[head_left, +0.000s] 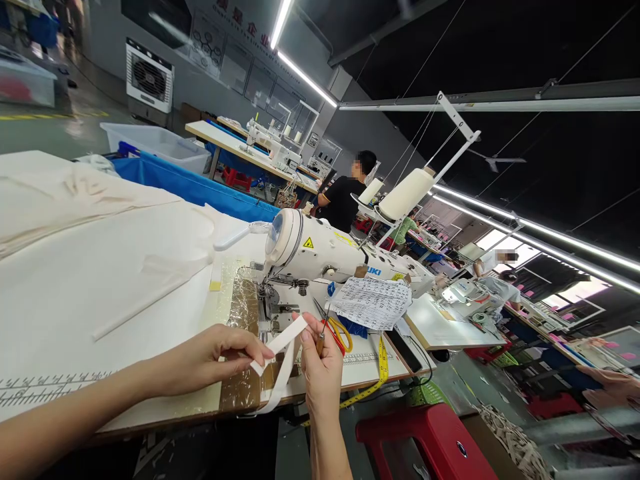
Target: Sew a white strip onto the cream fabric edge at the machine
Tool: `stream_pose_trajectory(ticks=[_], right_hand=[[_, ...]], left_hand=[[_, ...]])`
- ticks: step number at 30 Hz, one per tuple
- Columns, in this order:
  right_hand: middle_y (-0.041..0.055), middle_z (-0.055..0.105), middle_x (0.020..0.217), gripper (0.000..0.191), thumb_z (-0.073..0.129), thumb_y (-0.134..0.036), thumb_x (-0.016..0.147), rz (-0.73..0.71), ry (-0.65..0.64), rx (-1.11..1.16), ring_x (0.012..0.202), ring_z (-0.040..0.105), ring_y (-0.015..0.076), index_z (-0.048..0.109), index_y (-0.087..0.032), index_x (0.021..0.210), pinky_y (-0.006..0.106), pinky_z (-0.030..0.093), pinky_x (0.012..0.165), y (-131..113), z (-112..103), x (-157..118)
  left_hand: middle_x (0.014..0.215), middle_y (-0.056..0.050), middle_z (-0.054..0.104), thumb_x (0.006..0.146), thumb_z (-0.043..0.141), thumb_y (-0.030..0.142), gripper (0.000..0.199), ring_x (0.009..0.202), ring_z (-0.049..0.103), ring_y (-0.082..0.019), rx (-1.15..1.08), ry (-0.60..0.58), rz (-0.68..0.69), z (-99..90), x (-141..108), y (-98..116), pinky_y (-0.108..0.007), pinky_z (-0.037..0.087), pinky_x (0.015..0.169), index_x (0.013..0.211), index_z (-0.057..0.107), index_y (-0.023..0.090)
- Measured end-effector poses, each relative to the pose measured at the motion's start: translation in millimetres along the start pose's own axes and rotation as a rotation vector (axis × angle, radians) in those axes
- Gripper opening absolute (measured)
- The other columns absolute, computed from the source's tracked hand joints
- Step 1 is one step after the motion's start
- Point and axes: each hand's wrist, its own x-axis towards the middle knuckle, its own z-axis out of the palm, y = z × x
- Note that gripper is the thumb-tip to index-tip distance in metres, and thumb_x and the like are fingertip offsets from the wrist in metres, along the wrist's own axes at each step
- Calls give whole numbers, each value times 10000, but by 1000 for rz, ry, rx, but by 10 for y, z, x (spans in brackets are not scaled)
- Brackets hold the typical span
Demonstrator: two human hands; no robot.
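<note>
A white fabric strip is stretched between my hands in front of the sewing machine. My left hand pinches its lower left end between thumb and fingers. Closed around the upper end, my right hand also holds a thin wooden-handled awl, point up. A loose length of the strip hangs in a loop below, over the table edge. Behind my right hand lie scissors with yellow and red handles. The machine's needle area is just beyond the strip, not touching my hands.
White fabric lies on the table at left. A handwritten sheet hangs on the machine; a yellow tape measure drapes over the edge near a phone. A red stool stands at right. A person sits beyond.
</note>
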Motion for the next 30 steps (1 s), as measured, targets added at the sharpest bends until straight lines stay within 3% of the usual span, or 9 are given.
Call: stream_pose_trajectory(ticks=[7,12,17,21,25,27,30], right_hand=[[115,717,1204,441,745,-501,802,39,-10,-18,1079,679,243,697,-195,1116,343,548,909,-19,-5,-9],[122,721,1189,454,724,-516,810,-6,-17,-58,1076,673,246,692,-185,1119,340,544,894,10,-19,7],[78,743,885,426,633,-546,859,-62,-42,-288,832,684,218,715,-174,1049,319,550,755,-55,5,-30],[63,699,896,319,631,-480,873,-161,-132,-398,872,646,209,733,-188,954,302,521,780,-118,131,-60],[27,672,807,321,675,-491,821,-19,-243,-322,742,610,183,693,-181,900,280,496,683,-58,255,-51],[27,676,802,330,666,-498,820,-10,-233,-326,732,609,184,687,-180,905,282,495,676,-44,257,-56],[22,647,746,331,576,-493,899,-153,-110,-415,669,584,170,693,-187,946,272,468,613,-192,197,-59]], left_hand=[[1145,-41,734,926,545,315,197,1066,679,-195,-75,2,-54,-25,-1,-3,-244,516,908,951,713,217],[1131,-55,735,903,589,428,255,1060,676,-219,-159,25,-113,-3,2,-2,-278,521,908,939,709,207],[930,-77,770,759,695,627,446,901,721,-259,-406,116,-337,27,69,-15,-316,558,737,824,597,196],[803,-95,772,666,757,641,524,773,733,-247,-523,173,-473,66,147,-87,-316,538,680,797,523,191],[713,-83,758,631,782,595,516,712,727,-224,-596,199,-471,97,219,-140,-279,502,611,797,513,187],[722,-85,762,640,784,561,496,683,718,-196,-602,206,-471,74,249,-140,-265,496,610,801,503,186],[752,-99,768,664,771,541,478,658,716,-180,-596,248,-463,-29,285,-135,-265,504,618,812,487,185]])
